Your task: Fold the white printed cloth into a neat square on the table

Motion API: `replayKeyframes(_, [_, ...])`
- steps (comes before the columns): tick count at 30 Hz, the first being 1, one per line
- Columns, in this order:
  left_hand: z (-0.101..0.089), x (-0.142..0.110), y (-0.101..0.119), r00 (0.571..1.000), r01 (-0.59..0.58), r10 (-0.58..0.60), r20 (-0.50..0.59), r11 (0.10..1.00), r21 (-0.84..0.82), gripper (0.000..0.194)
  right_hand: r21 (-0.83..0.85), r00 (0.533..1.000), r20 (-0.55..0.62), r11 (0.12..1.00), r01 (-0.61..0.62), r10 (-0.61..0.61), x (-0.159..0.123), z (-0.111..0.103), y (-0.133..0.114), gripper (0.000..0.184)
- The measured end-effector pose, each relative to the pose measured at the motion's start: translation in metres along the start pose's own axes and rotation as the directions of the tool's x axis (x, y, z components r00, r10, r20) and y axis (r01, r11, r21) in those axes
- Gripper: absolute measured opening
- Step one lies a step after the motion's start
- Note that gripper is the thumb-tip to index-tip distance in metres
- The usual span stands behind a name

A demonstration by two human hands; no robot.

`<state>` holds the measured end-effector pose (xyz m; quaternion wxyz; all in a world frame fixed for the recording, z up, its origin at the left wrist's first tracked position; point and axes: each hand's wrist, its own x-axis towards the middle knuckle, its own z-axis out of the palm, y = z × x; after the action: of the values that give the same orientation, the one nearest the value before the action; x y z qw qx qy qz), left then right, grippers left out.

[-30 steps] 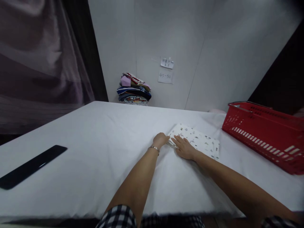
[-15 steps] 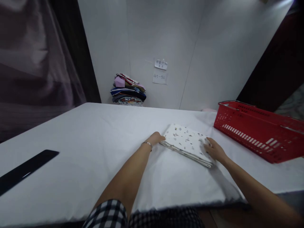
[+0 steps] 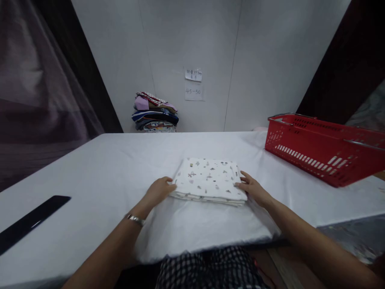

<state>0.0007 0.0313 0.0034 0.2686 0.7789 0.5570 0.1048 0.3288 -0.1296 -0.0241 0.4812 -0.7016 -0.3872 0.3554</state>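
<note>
A white cloth (image 3: pixel 210 180) with small scattered prints lies folded into a flat, layered rectangle on the white-covered table (image 3: pixel 105 180). At its left edge my left hand (image 3: pixel 159 188) is closed on the near corner, thumb on top and a bracelet at the wrist. My right hand (image 3: pixel 252 188) grips the right edge with the thumb over the upper face. The fingers under the cloth are hidden on both sides.
On the right stands a red plastic basket (image 3: pixel 313 148) with metal handles. A long black flat object (image 3: pixel 33 220) lies at the left. Behind the table's far edge rises a stack of folded fabrics (image 3: pixel 155 114), near paper notes (image 3: pixel 193 84) on the wall.
The folded cloth has moved left and nearer to me and turned, so its front edge lies squarer to me. Both hands went with it. The view has shifted slightly.
</note>
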Motion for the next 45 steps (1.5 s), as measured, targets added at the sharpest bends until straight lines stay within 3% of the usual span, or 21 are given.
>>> replayKeyframes(3, [-0.009, -0.015, -0.036, 0.996, 0.088, -0.087, 0.006, 0.995, -0.05, 0.047, 0.167, 0.994, 0.105, 0.985, -0.042, 0.024, -0.003, 0.009, 0.001, 0.081])
replayKeyframes(6, [-0.015, -0.025, -0.051, 0.995, 0.101, -0.1, 0.019, 0.992, -0.08, 0.047, 0.261, 0.987, 0.148, 0.959, -0.106, 0.069, 0.0, 0.009, 0.0, 0.083])
replayKeyframes(8, [-0.02, -0.028, -0.044, 0.995, 0.099, -0.099, 0.012, 0.995, -0.002, 0.048, 0.285, 0.982, 0.164, 0.948, -0.142, 0.098, 0.005, 0.009, -0.001, 0.083])
replayKeyframes(10, [-0.024, -0.029, -0.028, 0.996, 0.079, -0.072, -0.06, 0.99, 0.121, 0.05, 0.291, 0.98, 0.164, 0.944, -0.156, 0.112, 0.01, 0.009, -0.002, 0.081])
replayKeyframes(13, [-0.019, -0.025, 0.001, 0.978, -0.087, 0.132, -0.164, 0.963, 0.256, 0.052, 0.288, 0.979, 0.167, 0.945, -0.158, 0.113, 0.014, 0.011, -0.004, 0.077])
replayKeyframes(15, [-0.008, -0.018, 0.011, 0.946, -0.233, 0.292, -0.138, 0.913, 0.335, 0.054, 0.292, 0.979, 0.17, 0.943, -0.159, 0.112, 0.013, 0.012, -0.004, 0.075])
replayKeyframes(17, [0.006, -0.009, 0.009, 0.934, -0.293, 0.35, -0.071, 0.866, 0.405, 0.057, 0.3, 0.978, 0.175, 0.94, -0.16, 0.111, 0.011, 0.011, -0.004, 0.075])
replayKeyframes(20, [0.022, 0.003, -0.007, 0.96, -0.26, 0.279, 0.015, 0.874, 0.41, 0.062, 0.306, 0.976, 0.183, 0.937, -0.168, 0.115, 0.005, 0.008, -0.002, 0.072])
replayKeyframes(24, [0.026, 0.008, -0.02, 0.967, -0.247, 0.253, 0.038, 0.885, 0.395, 0.067, 0.289, 0.974, 0.173, 0.938, -0.193, 0.147, -0.002, 0.007, -0.001, 0.068])
replayKeyframes(27, [0.022, 0.005, -0.016, 0.971, -0.237, 0.232, 0.061, 0.886, 0.399, 0.068, 0.261, 0.973, 0.173, 0.945, -0.196, 0.154, -0.006, 0.008, -0.003, 0.061])
replayKeyframes(30, [0.016, 0.004, -0.009, 0.973, -0.229, 0.212, 0.088, 0.88, 0.417, 0.069, 0.205, 0.971, 0.184, 0.96, -0.189, 0.152, -0.012, 0.008, -0.003, 0.04])
replayKeyframes(34, [0.014, 0.001, 0.007, 0.969, -0.226, 0.245, 0.024, 0.846, 0.483, 0.067, 0.133, 0.964, 0.231, 0.978, -0.162, 0.128, -0.028, 0.007, 0.0, 0.012])
replayKeyframes(37, [0.023, -0.011, 0.027, 0.909, -0.362, 0.416, 0.003, 0.786, 0.501, 0.063, 0.139, 0.945, 0.309, 0.978, -0.158, 0.109, -0.045, 0.007, 0.002, 0.016])
replayKeyframes(41, [0.046, -0.034, 0.055, 0.738, -0.647, 0.661, 0.133, 0.64, 0.414, 0.061, 0.137, 0.924, 0.361, 0.972, -0.189, 0.128, -0.061, 0.011, 0.002, 0.03])
replayKeyframes(43, [0.056, -0.041, 0.063, 0.663, -0.732, 0.724, 0.19, 0.575, 0.365, 0.061, 0.13, 0.92, 0.367, 0.971, -0.198, 0.139, -0.065, 0.012, 0.002, 0.034])
replayKeyframes(45, [0.063, -0.044, 0.068, 0.627, -0.768, 0.748, 0.218, 0.544, 0.339, 0.06, 0.125, 0.918, 0.37, 0.971, -0.202, 0.143, -0.065, 0.014, 0.002, 0.035])
